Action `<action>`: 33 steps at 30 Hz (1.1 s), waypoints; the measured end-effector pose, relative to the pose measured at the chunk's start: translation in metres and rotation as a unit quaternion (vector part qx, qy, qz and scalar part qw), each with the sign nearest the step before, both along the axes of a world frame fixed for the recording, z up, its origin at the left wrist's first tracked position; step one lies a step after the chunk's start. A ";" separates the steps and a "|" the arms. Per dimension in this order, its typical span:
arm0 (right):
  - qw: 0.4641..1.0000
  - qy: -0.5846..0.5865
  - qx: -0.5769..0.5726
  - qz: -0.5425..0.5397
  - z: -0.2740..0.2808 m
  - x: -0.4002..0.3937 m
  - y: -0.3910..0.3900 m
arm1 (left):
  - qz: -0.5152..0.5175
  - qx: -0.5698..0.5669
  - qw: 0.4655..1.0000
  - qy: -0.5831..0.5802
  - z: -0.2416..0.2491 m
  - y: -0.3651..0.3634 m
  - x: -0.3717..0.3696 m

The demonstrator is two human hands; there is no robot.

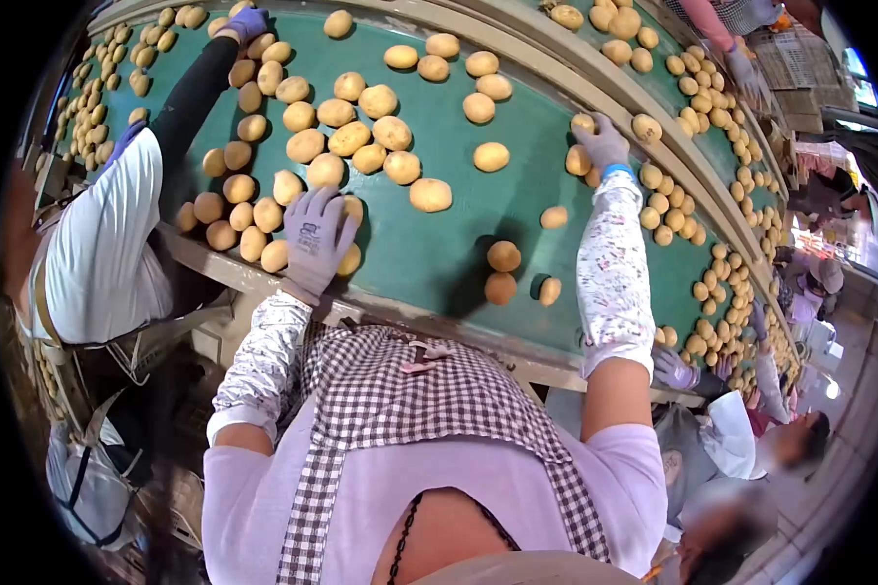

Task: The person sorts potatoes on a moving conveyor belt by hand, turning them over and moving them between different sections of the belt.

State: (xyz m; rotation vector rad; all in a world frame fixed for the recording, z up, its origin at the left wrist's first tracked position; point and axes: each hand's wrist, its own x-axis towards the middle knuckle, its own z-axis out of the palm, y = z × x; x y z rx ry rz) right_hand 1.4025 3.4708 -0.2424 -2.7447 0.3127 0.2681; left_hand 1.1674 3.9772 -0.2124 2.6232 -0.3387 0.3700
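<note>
My left hand [314,237], in a grey knit glove, lies over the potatoes at the near edge of the green conveyor belt [429,244]. Its fingers are spread and stretched forward, with one potato [349,259] beside them and another [325,171] just past the fingertips. What is under the palm is hidden. Farther out to the right, by the belt's far rail, my right hand [605,146] wears the same kind of glove. Its fingers are bent around a potato [582,124]. A second potato [578,160] sits against that hand.
Loose potatoes [349,138] cover the middle and left of the belt. A metal rail [556,83] separates it from another belt with potatoes. On the left a co-worker's gloved hand [247,23] reaches across. More co-workers' gloved hands [675,369] are on the right.
</note>
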 end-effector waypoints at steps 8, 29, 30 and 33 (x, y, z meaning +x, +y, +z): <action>0.947 0.134 0.292 -0.029 0.009 0.024 0.051 | -0.251 0.083 0.953 0.150 -0.011 -0.006 -0.030; 0.938 0.131 0.279 0.159 0.052 -0.046 0.361 | -0.016 0.125 0.987 0.101 -0.028 0.172 0.065; 0.946 -0.043 0.119 0.297 -0.001 -0.065 0.374 | -0.044 0.120 0.985 0.112 -0.025 0.170 0.068; 0.959 0.091 0.098 0.249 0.008 -0.056 0.396 | -0.068 0.166 0.978 0.104 -0.039 0.182 0.066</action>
